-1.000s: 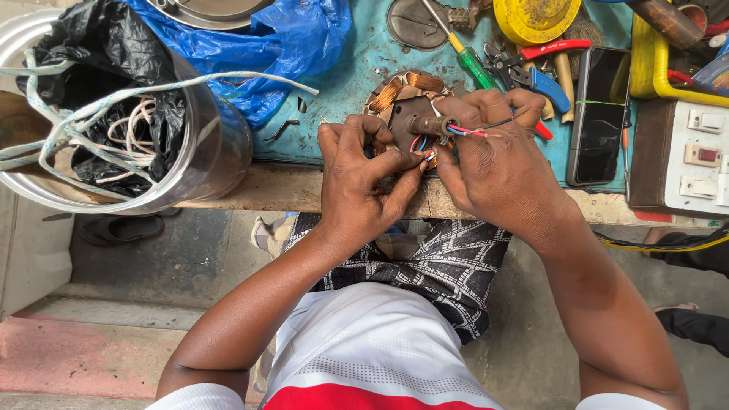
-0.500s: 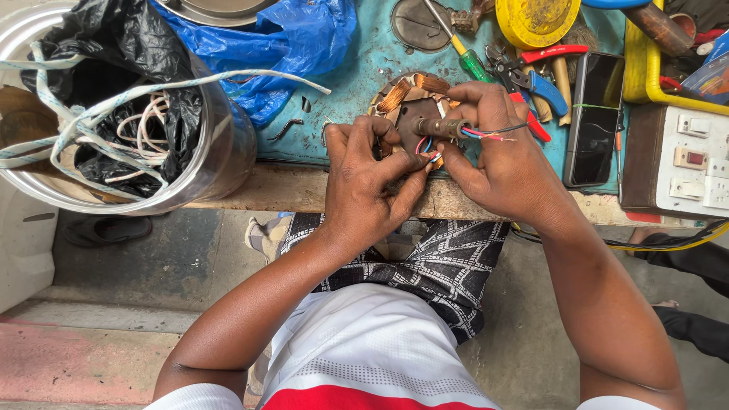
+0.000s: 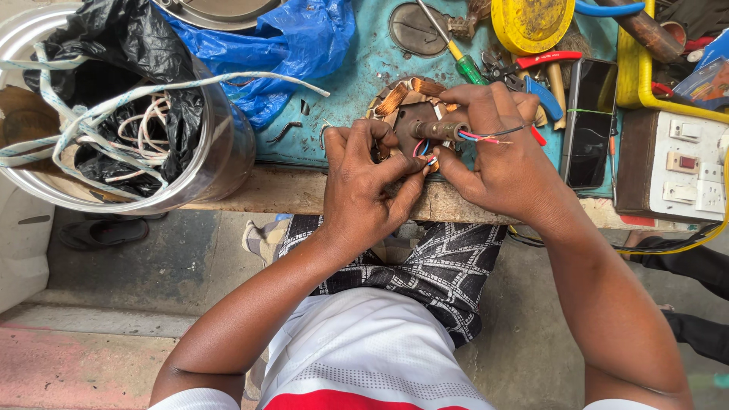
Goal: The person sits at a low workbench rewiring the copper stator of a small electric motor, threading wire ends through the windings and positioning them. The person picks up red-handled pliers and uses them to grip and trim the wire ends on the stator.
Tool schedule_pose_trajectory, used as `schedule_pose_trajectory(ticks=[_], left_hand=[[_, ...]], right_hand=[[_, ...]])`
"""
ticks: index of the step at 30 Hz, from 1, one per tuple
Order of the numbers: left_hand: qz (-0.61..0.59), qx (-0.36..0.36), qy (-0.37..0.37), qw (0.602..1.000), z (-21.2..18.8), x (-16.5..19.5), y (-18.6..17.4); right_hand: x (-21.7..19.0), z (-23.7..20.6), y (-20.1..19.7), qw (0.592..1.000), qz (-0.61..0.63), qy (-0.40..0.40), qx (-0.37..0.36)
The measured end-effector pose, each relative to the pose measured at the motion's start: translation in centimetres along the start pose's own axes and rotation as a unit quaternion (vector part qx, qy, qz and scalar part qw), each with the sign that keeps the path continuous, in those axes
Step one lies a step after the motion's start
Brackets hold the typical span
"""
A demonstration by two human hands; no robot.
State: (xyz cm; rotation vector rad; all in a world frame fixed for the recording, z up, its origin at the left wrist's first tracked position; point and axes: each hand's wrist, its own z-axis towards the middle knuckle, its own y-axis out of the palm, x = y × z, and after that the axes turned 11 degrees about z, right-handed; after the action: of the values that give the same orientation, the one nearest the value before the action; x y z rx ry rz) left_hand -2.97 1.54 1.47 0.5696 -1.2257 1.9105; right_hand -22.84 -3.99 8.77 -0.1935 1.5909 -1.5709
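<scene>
At the near edge of the teal bench [image 3: 357, 72], the right hand [image 3: 505, 152] clamps the copper-wound stator [image 3: 414, 114] while the left hand [image 3: 364, 186] pinches its coloured leads [image 3: 425, 156] — best kept short, taut and separate — and twisted gently.

Both hands meet over the copper-wound motor stator [image 3: 414, 114] on the blue bench [image 3: 342, 83]. The left hand [image 3: 364, 182] pinches the coloured wires [image 3: 427, 156] at its edge; the right hand [image 3: 501, 148] grips the shaft [image 3: 440, 130]. A black phone [image 3: 588, 121] lies just right.
</scene>
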Motion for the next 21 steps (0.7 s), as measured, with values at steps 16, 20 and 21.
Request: schedule_pose_trajectory(ticks=[16,20,21], left_hand=[[0.009,0.016,0.013,1.0,0.0,0.1,-0.1],[0.017,0.015,0.012,1.0,0.0,0.3,-0.1],[0.02,0.016,0.01,1.0,0.0,0.5,0.0]], right_hand=[[1.0,-0.8,1.4,0.951,0.276,0.14,0.023],[1.3,-2.8,2.1,0.875,0.462,0.114,0.093],[1.3,-3.4,2.1,0.856,0.496,0.097,0.108]])
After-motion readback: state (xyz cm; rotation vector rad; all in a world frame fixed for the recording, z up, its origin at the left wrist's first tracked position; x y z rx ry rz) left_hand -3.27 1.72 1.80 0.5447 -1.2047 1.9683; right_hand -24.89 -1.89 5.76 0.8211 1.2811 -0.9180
